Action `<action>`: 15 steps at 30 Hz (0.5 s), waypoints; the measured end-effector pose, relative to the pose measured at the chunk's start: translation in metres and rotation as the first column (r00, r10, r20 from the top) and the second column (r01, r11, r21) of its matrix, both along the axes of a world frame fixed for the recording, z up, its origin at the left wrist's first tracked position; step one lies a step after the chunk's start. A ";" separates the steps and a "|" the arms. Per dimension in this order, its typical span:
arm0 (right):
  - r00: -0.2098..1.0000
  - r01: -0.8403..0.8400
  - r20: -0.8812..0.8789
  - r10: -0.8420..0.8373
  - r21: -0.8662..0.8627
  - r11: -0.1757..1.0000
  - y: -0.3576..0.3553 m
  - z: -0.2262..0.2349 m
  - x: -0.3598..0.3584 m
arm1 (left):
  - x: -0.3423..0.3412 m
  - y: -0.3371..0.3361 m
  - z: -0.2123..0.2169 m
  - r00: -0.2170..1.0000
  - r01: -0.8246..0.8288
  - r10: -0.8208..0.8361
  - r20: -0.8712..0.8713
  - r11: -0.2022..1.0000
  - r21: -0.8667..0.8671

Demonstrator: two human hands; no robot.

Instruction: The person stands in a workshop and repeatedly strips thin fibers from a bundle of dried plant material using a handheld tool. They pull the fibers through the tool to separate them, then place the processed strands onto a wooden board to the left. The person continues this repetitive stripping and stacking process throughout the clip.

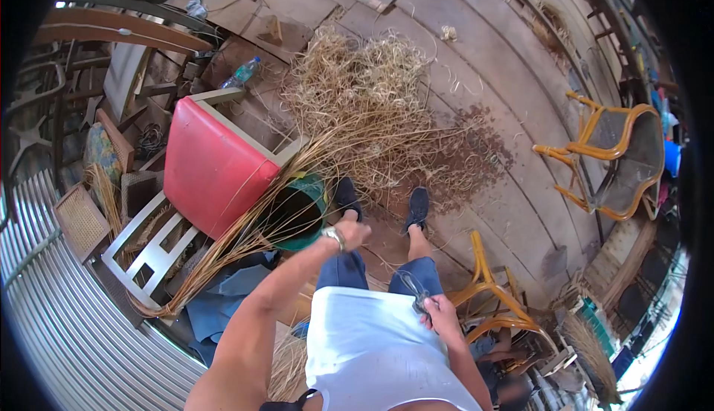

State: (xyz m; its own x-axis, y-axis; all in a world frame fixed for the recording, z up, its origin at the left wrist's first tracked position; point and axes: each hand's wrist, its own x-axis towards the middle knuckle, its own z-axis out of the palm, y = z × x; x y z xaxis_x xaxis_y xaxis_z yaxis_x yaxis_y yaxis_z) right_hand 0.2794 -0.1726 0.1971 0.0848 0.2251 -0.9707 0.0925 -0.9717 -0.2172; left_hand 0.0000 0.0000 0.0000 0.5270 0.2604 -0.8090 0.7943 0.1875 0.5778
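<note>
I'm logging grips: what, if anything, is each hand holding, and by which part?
The right hand grips a small bundle of thin grey strands near its lower end, loops sticking out. Whether the left hand holds anything cannot be told.

At five o'clock, the wiry bundle (pixel 418 296) in the right hand (pixel 442 316) is too small to identify. At six, whether the left hand (pixel 352 235) holds anything is unclear. At eight, stalks (pixel 239 234) partly hide the green bucket (pixel 311 185); the rim crops the corrugated sheet (pixel 83 314).
</note>
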 end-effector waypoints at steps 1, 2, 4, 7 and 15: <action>0.999 0.039 0.001 -0.039 -0.067 0.997 -0.018 0.025 -0.003 | -0.008 0.025 -0.050 0.992 0.122 -0.123 0.005 0.986 0.117; 0.998 0.069 -0.002 -0.070 -0.128 0.989 -0.036 0.049 -0.003 | -0.016 0.049 -0.097 0.972 0.230 -0.233 -0.019 0.941 0.247; 0.981 0.172 -0.072 -0.180 -0.102 0.980 0.016 -0.054 0.011 | -0.017 0.086 -0.143 0.973 0.222 -0.189 -0.133 0.924 0.310; 0.948 0.293 -0.064 -0.312 -0.201 0.935 -0.011 -0.040 0.020 | -0.002 0.106 -0.182 0.929 0.009 0.089 -0.360 0.965 0.262; 0.917 0.392 0.031 -0.399 -0.263 0.881 -0.018 -0.036 0.024 | 0.032 0.163 -0.299 0.829 0.263 -0.040 -0.558 0.908 0.327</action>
